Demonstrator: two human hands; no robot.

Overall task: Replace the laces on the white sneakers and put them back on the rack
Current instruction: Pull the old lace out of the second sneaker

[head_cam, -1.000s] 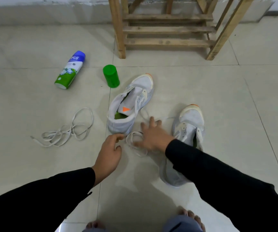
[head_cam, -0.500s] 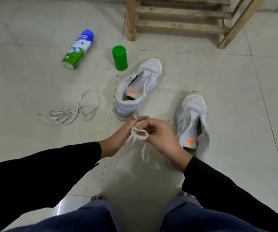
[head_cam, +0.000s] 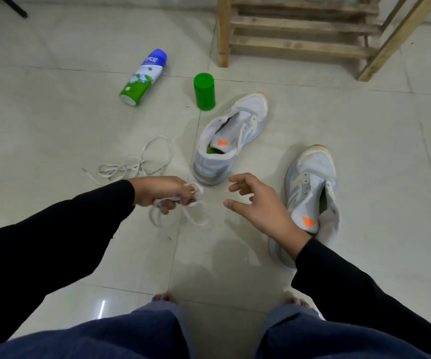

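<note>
Gripping a bunched white lace, the left hand has its fingers curled round the middle of the bundle, and loose loops hang out below the fist toward the floor. The right hand hovers at its three o'clock, apart from it, with fingers spread and loosely bent, holding nothing.

Close by, at one o'clock from the left hand, the first sneaker stands on the tiles, its heel toward the person and an orange triangle showing on its tongue. The second sneaker sits at three o'clock from the right hand, toe pointing away, its heel end hidden behind that wrist.

A spare lace lies tangled at eleven o'clock from the left hand, touching neither sneaker. Farther out, a green cap stands upright at twelve o'clock, with a spray can on its side at eleven. The wooden rack stands beyond them at one o'clock. Both arms wear black sleeves. Blue-trousered knees and bare toes show at six o'clock.
</note>
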